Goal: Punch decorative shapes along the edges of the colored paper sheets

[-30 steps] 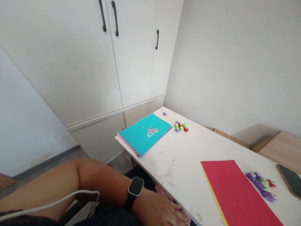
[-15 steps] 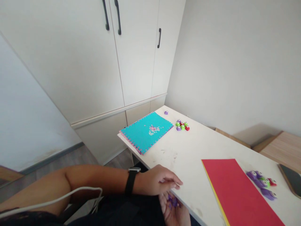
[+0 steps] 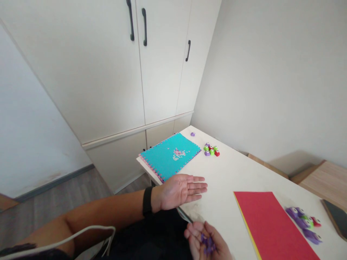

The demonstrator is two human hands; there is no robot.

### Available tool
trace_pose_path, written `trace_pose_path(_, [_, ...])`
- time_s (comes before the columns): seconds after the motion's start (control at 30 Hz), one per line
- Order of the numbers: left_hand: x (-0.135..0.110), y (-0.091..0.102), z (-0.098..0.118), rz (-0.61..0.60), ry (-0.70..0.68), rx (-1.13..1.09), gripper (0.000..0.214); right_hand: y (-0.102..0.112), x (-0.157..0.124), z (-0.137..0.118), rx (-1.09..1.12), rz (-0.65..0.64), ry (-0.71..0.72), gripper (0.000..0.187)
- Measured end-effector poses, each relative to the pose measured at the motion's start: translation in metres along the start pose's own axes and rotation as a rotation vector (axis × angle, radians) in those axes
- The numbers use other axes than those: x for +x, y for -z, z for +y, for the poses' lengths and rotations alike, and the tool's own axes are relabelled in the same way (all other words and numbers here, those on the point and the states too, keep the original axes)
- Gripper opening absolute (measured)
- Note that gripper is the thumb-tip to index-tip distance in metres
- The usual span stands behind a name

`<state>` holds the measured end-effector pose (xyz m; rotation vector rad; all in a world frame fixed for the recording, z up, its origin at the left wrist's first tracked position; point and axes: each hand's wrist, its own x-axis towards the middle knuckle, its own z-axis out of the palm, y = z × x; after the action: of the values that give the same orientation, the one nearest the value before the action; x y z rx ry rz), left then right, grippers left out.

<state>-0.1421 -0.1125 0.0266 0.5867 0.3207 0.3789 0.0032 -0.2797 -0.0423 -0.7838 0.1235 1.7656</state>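
My left hand is held palm up over the table's near edge, fingers stretched out and nothing in it. A dark band circles that wrist. Below and to the right, my right hand is cupped palm up at the edge, holding a small heap of purple pieces; their exact kind is too small to make out. Beyond my left hand lies a stack of sheets with notched edges, the turquoise sheet on top, with tiny pale and pink bits scattered on it.
Small purple, green and red figures with eye shapes cluster beyond the sheets, one purple figure apart. A red sheet over a yellow one lies right, beside more such figures and a dark phone-like slab. White cabinets stand behind.
My left hand has lifted off my right hand, moved slightly away and turned palm up with fingers spread straight. My right hand has shifted a little right, still cupping the purple pieces.
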Motion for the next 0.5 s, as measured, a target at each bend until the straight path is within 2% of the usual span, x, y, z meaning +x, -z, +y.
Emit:
trace_pose_path(0.1, [-0.011,0.017,0.033,0.044,-0.207,0.001,0.045,-0.049,0.002,-0.036,-0.008,0.012,0.191,0.01])
trace_pose_path(0.2, [-0.03,0.044,0.075,0.111,-0.378,-0.02,0.045,-0.107,0.021,-0.067,-0.062,-0.001,0.35,0.003])
trace_pose_path(0.27, [-0.044,0.062,0.102,0.18,-0.447,-0.027,0.045,-0.144,0.046,-0.08,-0.181,-0.035,0.337,0.014])
trace_pose_path(0.37, [-0.063,0.086,0.132,0.288,-0.525,-0.004,0.042,-0.193,0.099,-0.091,-0.353,-0.077,0.253,0.029])
trace_pose_path(0.5, [-0.073,0.107,0.149,0.398,-0.571,0.17,0.039,-0.232,0.175,-0.097,-0.506,-0.038,0.152,0.03])
